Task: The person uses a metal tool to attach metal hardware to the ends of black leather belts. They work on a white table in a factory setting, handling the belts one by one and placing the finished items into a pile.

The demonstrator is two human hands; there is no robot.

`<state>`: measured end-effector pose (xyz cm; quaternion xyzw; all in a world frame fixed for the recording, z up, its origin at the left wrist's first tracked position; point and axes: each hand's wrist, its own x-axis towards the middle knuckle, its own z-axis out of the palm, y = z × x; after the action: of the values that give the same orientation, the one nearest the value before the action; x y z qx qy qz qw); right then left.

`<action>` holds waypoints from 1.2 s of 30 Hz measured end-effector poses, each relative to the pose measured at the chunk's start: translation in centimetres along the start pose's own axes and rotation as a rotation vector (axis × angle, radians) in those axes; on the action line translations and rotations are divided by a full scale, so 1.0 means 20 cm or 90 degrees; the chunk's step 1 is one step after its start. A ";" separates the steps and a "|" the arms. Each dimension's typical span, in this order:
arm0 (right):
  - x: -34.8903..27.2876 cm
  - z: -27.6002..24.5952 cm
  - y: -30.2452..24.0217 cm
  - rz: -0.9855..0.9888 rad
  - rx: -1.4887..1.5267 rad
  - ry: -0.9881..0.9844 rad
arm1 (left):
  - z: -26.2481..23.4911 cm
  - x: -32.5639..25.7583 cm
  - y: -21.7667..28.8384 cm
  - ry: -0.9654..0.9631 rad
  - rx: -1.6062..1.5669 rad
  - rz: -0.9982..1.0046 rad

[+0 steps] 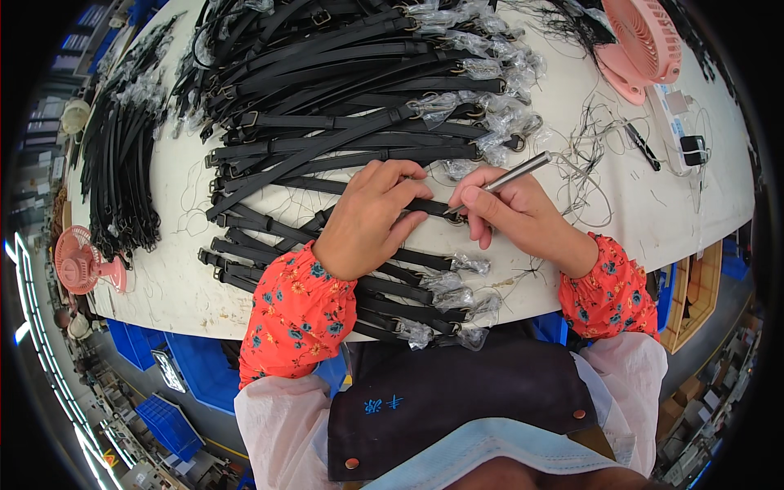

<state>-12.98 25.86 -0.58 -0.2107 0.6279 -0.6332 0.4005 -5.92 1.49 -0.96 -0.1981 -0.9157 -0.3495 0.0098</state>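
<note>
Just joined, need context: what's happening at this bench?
A person is working on black leather straps heaped across a white table. The left hand presses flat on one strap, holding it down. The right hand grips a slim metal tool like a pen, its tip at the strap's metal ring end between the two hands. Many strap ends are wrapped in clear plastic. A pink desk fan sits at the far right, another pink fan at the left edge.

The left hand point(369, 219) covers the middle of the black strap point(425, 206) beneath it; the silver tool point(500, 180) tip is hidden at the strap's ring, and the pink fan point(645, 41) is cut off by the top edge
</note>
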 end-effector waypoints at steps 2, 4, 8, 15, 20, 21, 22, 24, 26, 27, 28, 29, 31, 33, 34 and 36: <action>0.00 0.00 0.00 0.000 -0.001 0.000 | 0.00 0.00 0.00 -0.001 0.001 0.002; 0.00 0.00 0.00 -0.001 -0.002 -0.001 | 0.00 0.00 0.00 -0.004 -0.001 -0.001; -0.01 0.00 0.02 -0.034 0.013 0.031 | 0.01 0.00 -0.01 0.029 0.002 0.031; 0.01 -0.02 0.03 -0.133 0.069 0.100 | 0.02 0.00 0.02 0.093 0.141 0.133; 0.01 -0.02 0.03 -0.120 0.069 0.106 | 0.02 -0.01 -0.03 0.039 -0.001 0.098; 0.01 -0.02 0.03 -0.113 0.074 0.109 | 0.02 -0.01 -0.02 0.019 -0.055 0.027; 0.01 -0.02 0.03 -0.106 0.080 0.111 | 0.01 -0.01 0.01 -0.001 -0.110 -0.044; 0.01 -0.02 0.02 -0.110 0.075 0.124 | 0.01 0.00 0.04 -0.008 -0.163 -0.112; 0.01 -0.02 0.02 -0.114 0.074 0.136 | 0.01 0.01 0.06 0.017 -0.164 -0.106; 0.01 -0.02 0.02 -0.116 0.075 0.141 | 0.01 0.01 0.07 0.014 -0.163 -0.106; 0.01 -0.03 0.02 -0.119 0.076 0.147 | 0.01 0.01 0.07 0.012 -0.162 -0.107; 0.01 -0.03 0.01 -0.125 0.085 0.133 | 0.02 0.02 0.08 0.009 -0.161 -0.108; 0.01 -0.04 0.01 -0.139 0.102 0.104 | 0.06 0.01 0.05 0.034 -0.120 -0.064; 0.01 -0.04 0.01 -0.080 0.091 0.077 | 0.10 0.02 0.03 0.064 -0.081 -0.027; 0.00 -0.03 0.00 -0.051 0.085 0.062 | 0.11 0.02 0.02 0.081 -0.062 -0.011; 0.00 -0.02 0.00 -0.031 0.070 0.022 | 0.11 0.03 0.03 0.085 -0.046 -0.018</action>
<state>-13.30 26.10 -0.60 -0.1925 0.5940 -0.6796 0.3850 -5.92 3.47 -2.16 -0.1619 -0.9026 -0.3946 0.0586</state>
